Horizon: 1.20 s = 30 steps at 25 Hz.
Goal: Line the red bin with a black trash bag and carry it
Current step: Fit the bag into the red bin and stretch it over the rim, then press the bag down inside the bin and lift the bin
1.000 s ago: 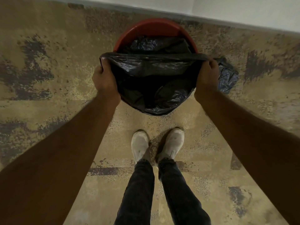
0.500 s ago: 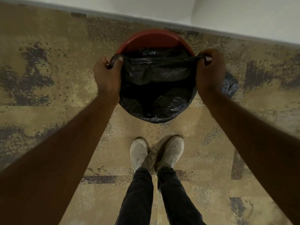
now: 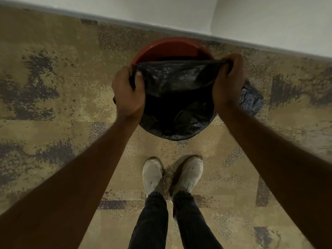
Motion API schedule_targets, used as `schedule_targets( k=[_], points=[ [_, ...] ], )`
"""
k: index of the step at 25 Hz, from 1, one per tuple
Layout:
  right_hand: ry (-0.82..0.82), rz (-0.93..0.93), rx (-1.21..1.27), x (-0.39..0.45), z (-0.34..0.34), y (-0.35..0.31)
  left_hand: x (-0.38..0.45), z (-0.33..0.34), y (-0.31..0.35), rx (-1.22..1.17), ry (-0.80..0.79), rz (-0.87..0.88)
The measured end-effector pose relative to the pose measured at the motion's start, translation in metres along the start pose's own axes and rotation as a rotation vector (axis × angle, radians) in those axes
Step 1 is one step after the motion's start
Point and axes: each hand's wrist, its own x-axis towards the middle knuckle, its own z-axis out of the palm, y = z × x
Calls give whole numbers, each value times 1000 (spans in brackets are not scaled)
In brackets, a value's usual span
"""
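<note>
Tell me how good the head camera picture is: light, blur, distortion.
Head view: dim, warm light; the black trash bag interior goes nearly featureless black. Head view: motion blur smears the left hand, right hand and both forearms. Head view: wide-angle distortion stretches the forearms toward the lower corners. No glare; the red bin rim stays readable.

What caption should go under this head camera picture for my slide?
Both hands, left hand and right hand, stretch a black trash bag over the red bin.

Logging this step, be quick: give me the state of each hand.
Left hand: closed, fingers gripping the black trash bag edge at the red bin rim.
Right hand: closed, gripping the bag's opposite edge.
</note>
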Motion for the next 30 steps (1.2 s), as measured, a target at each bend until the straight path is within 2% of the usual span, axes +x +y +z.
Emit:
schedule_targets(
  k=[2,4,5,8,12,17,26,30],
  points=[
    [7,-8,-2,-1,-1,3,-5,-2,-2,64,-98,-11],
    [4,-25,-4,2,-1,4,-7,-1,-6,232,-204,-40],
    [-5,-28,-7,4,0,5,-7,0,-6,273,-209,-55],
    [-22,6,-30,14,6,5,7,8,-5,179,-41,-81],
    [-64,72,-51,28,15,6,32,18,-1,-64,161,-289],
    [-60,95,-73,42,25,5,57,23,0,-155,268,-425],
    [-182,-22,-269,55,30,0,80,20,6,-201,92,-717],
    [-258,77,-222,60,34,4,91,18,10,-302,-9,-883]
  ],
)
